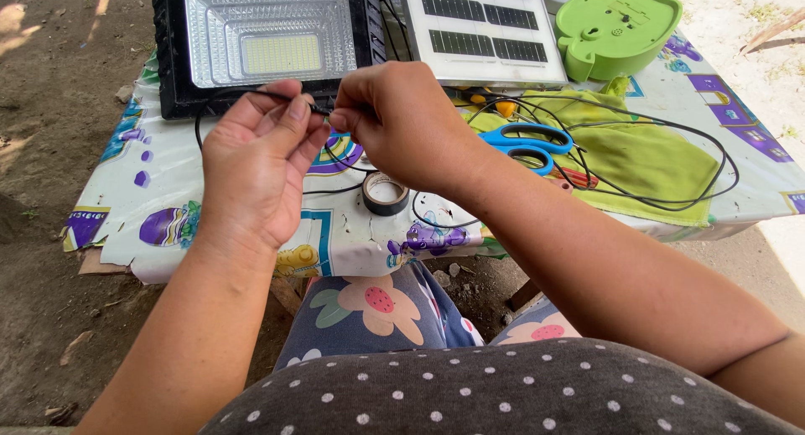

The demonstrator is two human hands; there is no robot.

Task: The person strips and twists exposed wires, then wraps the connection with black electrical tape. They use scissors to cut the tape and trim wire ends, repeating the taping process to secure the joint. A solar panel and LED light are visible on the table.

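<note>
My left hand (256,162) and my right hand (398,120) meet above the small table, both pinching a thin black wire (251,93) between thumb and fingers. The wire loops from the left hand toward the black LED floodlight (264,45) lying face up at the back left. A roll of black tape (385,192) sits on the patterned tablecloth (168,175) just below my hands. More black wire (662,200) trails off to the right over a green cloth.
A solar panel (482,28) lies behind my right hand. Blue-handled scissors (528,143) rest on the green cloth (646,162). A green plastic case (616,28) stands at the back right. Bare dirt ground surrounds the table.
</note>
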